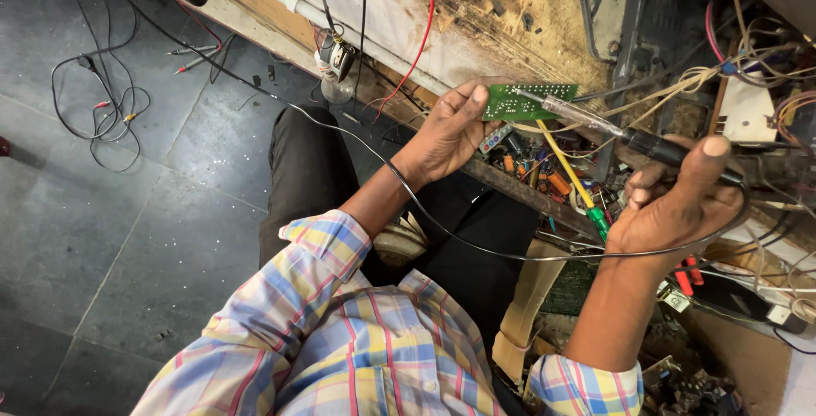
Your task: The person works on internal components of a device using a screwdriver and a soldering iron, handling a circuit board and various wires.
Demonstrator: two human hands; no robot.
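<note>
My left hand (446, 131) holds a small green circuit board (529, 101) by its left edge, solder side up. In my right hand (676, 199) is a soldering iron (595, 120) with a black handle; its metal tip rests on the board's upper middle. The same hand also grips a thin yellow rod with a green end (571, 174). A thin grey cord (476, 242) runs from the iron's handle, loops under both wrists and trails off to the upper left. Several small coloured components hang below the board.
A cluttered wooden workbench (476, 8) spans the top, with tangled wires (748, 59) at right and a red wire (421, 33). Probe leads and cables (102, 101) lie on the dark tiled floor at left. Scrap boards and parts (680, 382) sit bottom right.
</note>
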